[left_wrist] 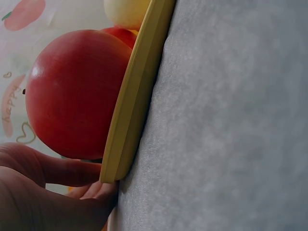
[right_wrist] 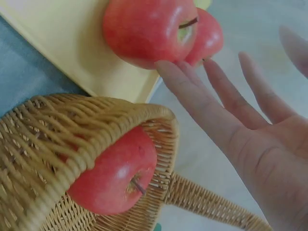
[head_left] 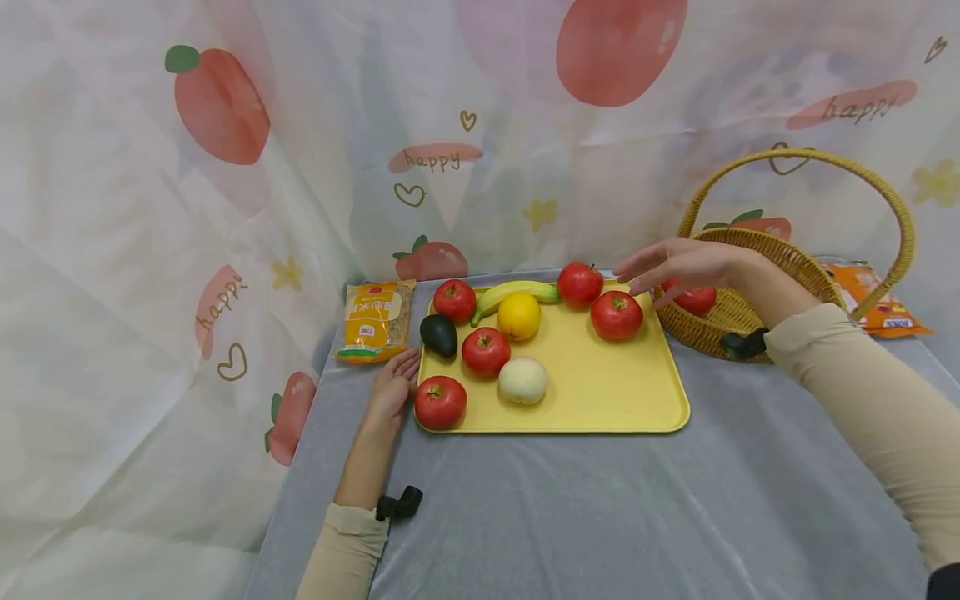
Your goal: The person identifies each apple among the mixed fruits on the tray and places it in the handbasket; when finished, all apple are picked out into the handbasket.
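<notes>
My left hand (head_left: pixel 393 387) lies at the left edge of a yellow tray (head_left: pixel 600 392), fingers fairly straight and touching its rim. Beside it, a red apple (left_wrist: pixel 79 94) sits in the tray's near left corner. Over the tray's far right corner hovers my right hand (head_left: pixel 693 265), fingers spread and holding nothing. Closest to its fingertips are two red apples, one nearer (head_left: pixel 617 315) and one farther back (head_left: pixel 580 284). The tray also bears other red apples (head_left: pixel 486 352), a dark avocado (head_left: pixel 438 336), a banana (head_left: pixel 517 292), an orange (head_left: pixel 519 316) and a pale round fruit (head_left: pixel 522 381).
A wicker basket (head_left: pixel 780 246) with a tall handle stands right of the tray, with red apples (right_wrist: pixel 118 173) inside. Behind it lies an orange packet (head_left: pixel 877 300). A yellow food packet (head_left: pixel 377 321) rests left of the tray. Grey cloth (head_left: pixel 555 517) covers the table; a printed curtain hangs behind.
</notes>
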Demonstrator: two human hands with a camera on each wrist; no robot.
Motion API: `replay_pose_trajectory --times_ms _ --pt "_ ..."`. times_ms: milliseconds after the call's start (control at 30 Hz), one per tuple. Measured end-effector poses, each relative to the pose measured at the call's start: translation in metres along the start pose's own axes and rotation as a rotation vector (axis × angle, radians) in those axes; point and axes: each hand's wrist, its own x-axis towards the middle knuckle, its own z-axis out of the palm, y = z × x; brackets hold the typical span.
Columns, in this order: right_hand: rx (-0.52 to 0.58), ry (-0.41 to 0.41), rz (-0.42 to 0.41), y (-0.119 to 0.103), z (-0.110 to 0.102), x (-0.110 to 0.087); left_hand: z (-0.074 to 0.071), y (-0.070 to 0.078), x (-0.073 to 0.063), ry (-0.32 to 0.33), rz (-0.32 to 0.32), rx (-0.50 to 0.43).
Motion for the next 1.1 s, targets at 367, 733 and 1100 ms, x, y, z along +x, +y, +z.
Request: replay_pose_trajectory --times_ms 367,733,1100 --pt "-0.073 -0.038 0.024 0.014 0.004 0.029 0.001 -0.003 0.001 -0.009 0.023 -0.005" --pt "-0.015 -0.055 0.091 0.018 0.017 0.048 0.000 -0.002 0.001 -0.013 0.033 -0.017" --pt "0.020 -0.049 0.103 0.026 0.029 0.053 0.000 -0.003 0.002 -0.006 0.033 -0.023"
